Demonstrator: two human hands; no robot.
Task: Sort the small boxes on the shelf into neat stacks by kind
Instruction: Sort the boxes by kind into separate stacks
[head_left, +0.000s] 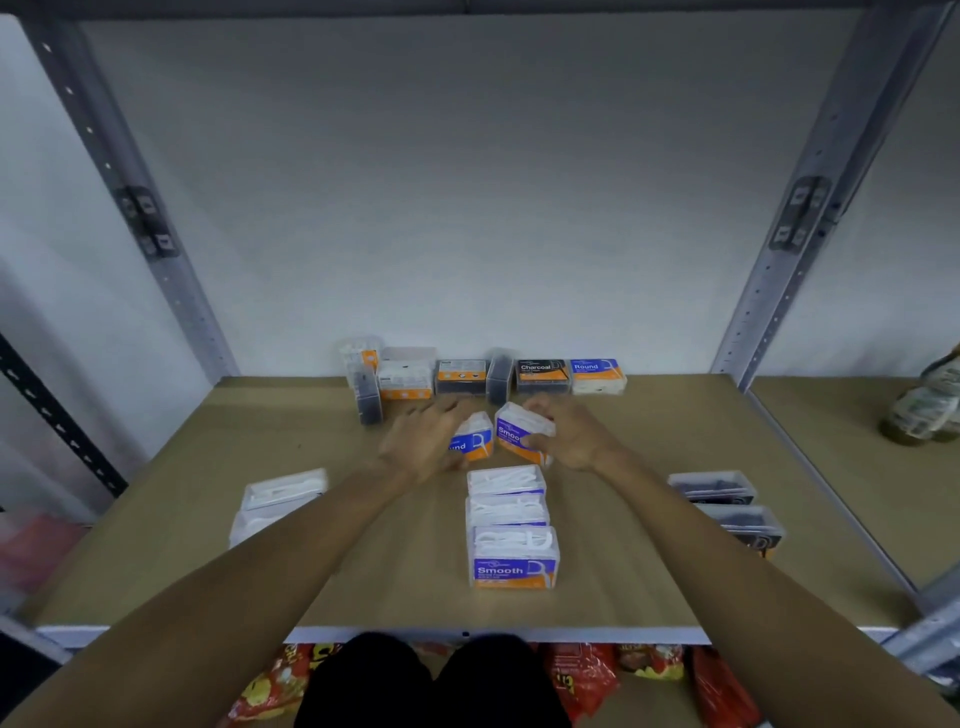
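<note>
Reaching across the shelf (156, 545), both arms pass over the Smooth row (511, 525) at its middle. Just behind that row the left hand (423, 441) has its fingers closed round a Round box (475, 439). Beside it the right hand (576, 434) pinches a tilted Smooth box (519, 434) between thumb and fingers. The two boxes almost touch.

Two boxes handled at once, so close together, could knock each other and one could slip free. An arm drawn back low might sweep the row out of line. The labels look much alike in blue and orange, so the Round box could easily end up on the row by mistake.

Far behind the row, the back line (467, 376) holds seven or eight boxes, some on end; blur prevents a sure count. The row itself has three. Left of it lies a white pair (280, 501), right of it a dark pair (727, 506). Each hand holds one box.
</note>
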